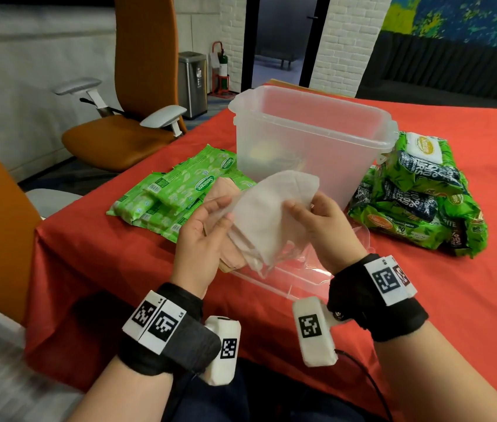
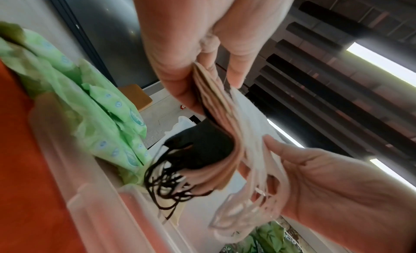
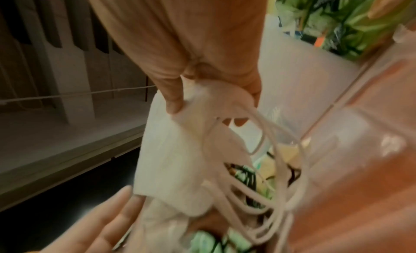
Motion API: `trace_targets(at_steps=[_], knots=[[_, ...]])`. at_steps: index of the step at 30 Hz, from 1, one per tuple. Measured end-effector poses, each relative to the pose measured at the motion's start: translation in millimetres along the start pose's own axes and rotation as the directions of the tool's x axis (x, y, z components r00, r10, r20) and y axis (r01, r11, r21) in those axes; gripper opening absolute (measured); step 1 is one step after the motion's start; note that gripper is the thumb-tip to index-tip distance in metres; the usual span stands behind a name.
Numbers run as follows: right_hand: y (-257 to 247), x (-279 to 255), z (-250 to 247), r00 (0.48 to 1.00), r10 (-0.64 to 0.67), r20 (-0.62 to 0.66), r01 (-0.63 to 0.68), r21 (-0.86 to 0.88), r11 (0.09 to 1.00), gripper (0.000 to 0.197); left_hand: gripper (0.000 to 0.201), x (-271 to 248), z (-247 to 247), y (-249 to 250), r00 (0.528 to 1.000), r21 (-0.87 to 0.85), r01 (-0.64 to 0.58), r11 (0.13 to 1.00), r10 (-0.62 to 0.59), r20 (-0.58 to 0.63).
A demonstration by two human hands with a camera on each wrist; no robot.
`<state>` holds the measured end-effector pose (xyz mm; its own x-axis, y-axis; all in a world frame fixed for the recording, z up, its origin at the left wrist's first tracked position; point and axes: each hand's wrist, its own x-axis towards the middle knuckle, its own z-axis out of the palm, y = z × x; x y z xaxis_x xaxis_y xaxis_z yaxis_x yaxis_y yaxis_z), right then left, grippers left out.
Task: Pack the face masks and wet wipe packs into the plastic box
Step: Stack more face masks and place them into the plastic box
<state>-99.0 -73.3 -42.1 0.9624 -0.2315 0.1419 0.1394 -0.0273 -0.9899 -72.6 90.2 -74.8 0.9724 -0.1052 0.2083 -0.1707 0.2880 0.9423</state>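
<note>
A stack of face masks (image 1: 271, 214), white over beige, is held up just in front of the clear plastic box (image 1: 311, 138). My left hand (image 1: 222, 208) pinches the beige side of the stack (image 2: 216, 125), which also has a black mask (image 2: 202, 146) with dangling ear loops. My right hand (image 1: 299, 208) pinches the white masks (image 3: 175, 159) by their upper corner, loops hanging down. Light green wet wipe packs (image 1: 180, 193) lie to the left of the box. Darker green packs (image 1: 417, 193) are piled to its right. Something yellowish shows dimly through the box wall.
The box's clear lid (image 1: 286, 278) lies flat on the red tablecloth (image 1: 119, 269) below my hands. Orange office chairs (image 1: 137, 117) stand beyond the table's left edge. A steel bin (image 1: 192, 83) is on the floor behind.
</note>
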Motion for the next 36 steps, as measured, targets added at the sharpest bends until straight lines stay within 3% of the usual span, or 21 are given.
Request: trace_targets(at_steps=[2, 4, 7, 10, 12, 15, 19, 23, 28, 32, 36], knots=[[-6.4, 1.3, -7.3, 0.996, -0.087, 0.007, 0.087, -0.015, 0.996, 0.023, 0.018, 0.7, -1.0, 2.5, 0.999, -0.019, 0.025, 1.0, -0.026, -0.041], [-12.9, 2.5, -14.5, 0.985, -0.133, 0.11, 0.138, -0.037, 0.99, 0.028, 0.015, 3.0, -4.5, 3.7, 0.997, -0.019, 0.055, 0.998, -0.055, -0.052], [-20.7, 3.0, -16.1, 0.946, -0.039, 0.321, 0.078, -0.109, 0.991, 0.038, 0.033, 4.7, -9.6, 4.2, 0.986, 0.007, 0.111, 0.994, -0.111, 0.127], [-18.4, 5.8, -4.1, 0.918, 0.041, 0.394, 0.064, -0.251, 0.966, 0.053, 0.028, -0.5, -4.7, 5.3, 0.943, -0.006, 0.202, 0.979, -0.193, 0.271], [-12.4, 8.2, 6.3, 0.928, 0.056, 0.369, 0.064, -0.305, 0.95, 0.058, 0.021, -2.3, -1.5, 3.6, 0.943, 0.077, 0.19, 0.979, -0.204, 0.264], [-3.1, 13.7, 15.1, 0.96, 0.013, 0.278, 0.095, -0.371, 0.924, 0.061, 0.027, -2.2, -4.8, 0.2, 0.95, 0.153, 0.158, 0.975, -0.193, 0.244], [0.2, 14.3, 18.8, 0.969, -0.026, 0.247, 0.145, -0.477, 0.867, 0.049, 0.04, 0.5, -9.2, 1.3, 0.956, 0.104, 0.117, 0.988, -0.141, 0.257], [1.6, 17.8, 19.5, 0.983, -0.133, 0.129, 0.174, -0.397, 0.901, 0.037, 0.06, 2.1, -12.1, -2.8, 0.968, 0.022, 0.076, 0.997, -0.079, 0.237], [4.7, 19.5, 17.6, 0.975, -0.19, 0.111, 0.221, -0.459, 0.861, 0.03, 0.057, 2.8, -9.6, -5.9, 0.961, 0.018, 0.056, 0.998, -0.058, 0.27], [5.3, 20.1, 16.7, 0.916, -0.387, 0.109, 0.368, -0.614, 0.699, 0.028, 0.057, 3.4, -10.3, -9.2, 0.967, 0.017, 0.058, 0.998, -0.061, 0.247], [9.4, 19.1, 16.5, 0.832, -0.537, 0.138, 0.512, -0.563, 0.649, 0.019, 0.06, 3.6, -11.6, -8.8, 0.975, -0.012, 0.023, 1.0, -0.02, 0.223]])
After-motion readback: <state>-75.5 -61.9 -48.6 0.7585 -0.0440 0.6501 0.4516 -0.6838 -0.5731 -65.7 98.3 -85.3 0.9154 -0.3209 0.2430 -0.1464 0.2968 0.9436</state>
